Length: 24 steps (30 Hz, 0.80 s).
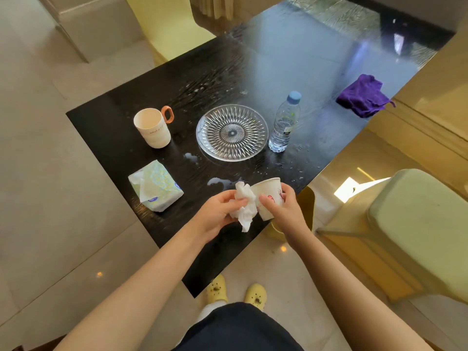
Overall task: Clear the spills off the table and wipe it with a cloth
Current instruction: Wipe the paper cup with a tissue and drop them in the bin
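Nearer me than the glass plate (232, 133), over the near edge of the black table (121, 153), my left hand (217, 211) pinches a crumpled white tissue (245, 206). My right hand (283, 206) curls round a tilted paper cup (268, 196), and the tissue touches the cup. A pale spill (215, 182) lies between the plate and my hands. The purple cloth (362, 96) lies bunched well off to the plate's far right, at the table edge. A water bottle (283, 125) stands upright just right of the plate, a handled mug (152, 129) stands to its left, and a tissue pack (155, 186) lies to its near left.
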### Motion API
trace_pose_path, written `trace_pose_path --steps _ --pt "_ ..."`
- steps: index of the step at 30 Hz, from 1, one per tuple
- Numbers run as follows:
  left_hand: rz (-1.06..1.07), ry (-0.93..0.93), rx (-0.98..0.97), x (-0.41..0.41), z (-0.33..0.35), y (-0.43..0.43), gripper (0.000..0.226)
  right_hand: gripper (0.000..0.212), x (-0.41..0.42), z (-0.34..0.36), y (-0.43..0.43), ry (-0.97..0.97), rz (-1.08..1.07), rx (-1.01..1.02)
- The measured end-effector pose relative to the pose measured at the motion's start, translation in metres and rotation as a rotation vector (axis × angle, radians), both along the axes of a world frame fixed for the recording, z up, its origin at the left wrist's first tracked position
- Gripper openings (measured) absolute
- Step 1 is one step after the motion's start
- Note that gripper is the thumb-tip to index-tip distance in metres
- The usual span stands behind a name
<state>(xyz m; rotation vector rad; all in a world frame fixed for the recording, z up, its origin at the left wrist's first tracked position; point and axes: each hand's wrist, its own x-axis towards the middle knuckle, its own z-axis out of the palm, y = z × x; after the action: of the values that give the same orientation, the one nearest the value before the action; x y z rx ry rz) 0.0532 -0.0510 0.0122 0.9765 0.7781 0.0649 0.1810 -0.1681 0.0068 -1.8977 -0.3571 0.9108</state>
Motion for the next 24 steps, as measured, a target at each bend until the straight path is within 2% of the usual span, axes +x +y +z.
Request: trace_pose_path --steps 2,6,7,10,14,19,24 --pt "0.014 -0.011 0.057 0.009 0.012 -0.006 0.036 0.057 -0.003 0.005 0.001 0.016 0.053 0.031" --pt "0.101 0.056 0.305 0.024 0.027 -0.015 0.037 0.038 0.0 0.01 -0.004 0.148 -0.02 0.08" --pt "0.105 0.074 0.354 0.026 0.029 -0.018 0.037 0.04 0.0 0.012 -0.007 0.159 -0.026 0.086" --pt "0.106 0.08 0.453 0.03 0.029 -0.027 0.033 0.071 -0.003 0.02 -0.01 0.087 -0.008 0.079" --pt "0.056 0.038 0.579 0.032 0.031 -0.038 0.026 0.067 0.001 0.023 -0.011 0.064 -0.08 0.083" --pt "-0.034 0.019 0.575 0.033 0.029 -0.036 0.03 0.047 0.01 0.022 -0.019 0.087 -0.143 0.05" --pt "-0.036 0.025 0.517 0.04 0.022 -0.037 0.022 0.05 0.011 0.021 -0.02 0.111 -0.264 0.004"
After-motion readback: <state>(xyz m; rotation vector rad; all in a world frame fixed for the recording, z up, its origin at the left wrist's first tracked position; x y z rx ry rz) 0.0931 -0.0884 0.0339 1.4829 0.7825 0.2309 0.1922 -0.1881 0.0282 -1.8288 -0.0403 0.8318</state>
